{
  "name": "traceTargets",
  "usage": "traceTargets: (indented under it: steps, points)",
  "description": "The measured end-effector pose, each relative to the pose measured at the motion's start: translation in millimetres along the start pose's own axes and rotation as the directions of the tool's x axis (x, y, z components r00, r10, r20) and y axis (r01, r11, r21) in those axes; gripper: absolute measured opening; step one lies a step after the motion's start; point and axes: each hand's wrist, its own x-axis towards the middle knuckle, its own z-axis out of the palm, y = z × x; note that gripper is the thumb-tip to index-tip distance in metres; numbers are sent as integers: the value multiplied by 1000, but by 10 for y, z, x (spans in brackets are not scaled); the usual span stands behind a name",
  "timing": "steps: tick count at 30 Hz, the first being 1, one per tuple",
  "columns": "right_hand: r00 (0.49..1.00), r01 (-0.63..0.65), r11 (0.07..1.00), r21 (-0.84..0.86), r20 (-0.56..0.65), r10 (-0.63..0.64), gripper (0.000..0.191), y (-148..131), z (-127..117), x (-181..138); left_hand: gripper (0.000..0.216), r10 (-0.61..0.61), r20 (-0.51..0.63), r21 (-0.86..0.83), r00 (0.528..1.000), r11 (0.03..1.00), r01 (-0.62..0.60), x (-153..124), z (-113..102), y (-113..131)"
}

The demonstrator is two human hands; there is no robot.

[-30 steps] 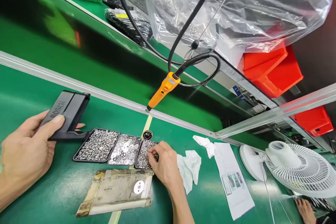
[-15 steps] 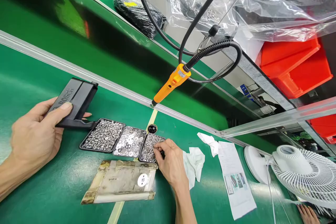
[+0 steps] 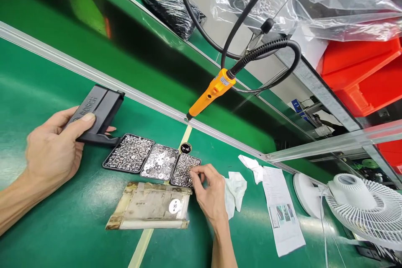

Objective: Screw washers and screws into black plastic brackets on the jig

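Note:
My left hand is closed around a dark grey plastic housing marked BOSCH, the thumb pressed on its face. The housing's narrow lower end reaches the edge of a black tray of small metal screw-like parts. Beside that stands a tray of flat silver washers, then a smaller tray of tiny metal parts. Over this last tray's right edge is my right hand, thumb and index finger pinched together at the parts. Whatever lies between those fingertips is too small to make out.
An orange electric screwdriver hangs on a cable above the trays. In front lies a taped, worn board with a white disc. A round black piece, white cloths, a printed sheet and a white fan are around.
The whole view has shifted slightly, with the bench appearing a little higher and further right. My left hand keeps the housing; my right fingertips stay at the small-parts tray.

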Motion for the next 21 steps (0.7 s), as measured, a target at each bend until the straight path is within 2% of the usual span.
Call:
traceTargets:
  steps: [4, 7, 12, 14, 18, 21]
  points:
    - [993, 115, 989, 90, 28, -118, 12, -217, -34, -256, 60, -9, 3, -1, 1000, 1000, 9, -7, 5, 14]
    - [972, 225, 973, 48, 58, -227, 13, -269, -25, -411, 59, 4, 0, 4, 1000, 1000, -4, -10, 21, 23]
    - [948, 285, 958, -35, 156, -277, 20, -238, -63, -493, 56, 14, -6, -25, 1000, 1000, -14, -13, 34, 30]
    - [952, 278, 960, -26, 144, -272, 21, -226, -69, -500, 57, 19, -2, -22, 1000, 1000, -19, -13, 31, 28]
    - [979, 180, 980, 84, 83, -187, 16, -226, -34, -519, 57, 17, -5, -6, 1000, 1000, -17, -15, 27, 26]
    - [986, 139, 985, 99, 84, -147, 15, -251, -17, -526, 56, 25, 3, -5, 1000, 1000, -25, -20, 39, 34]
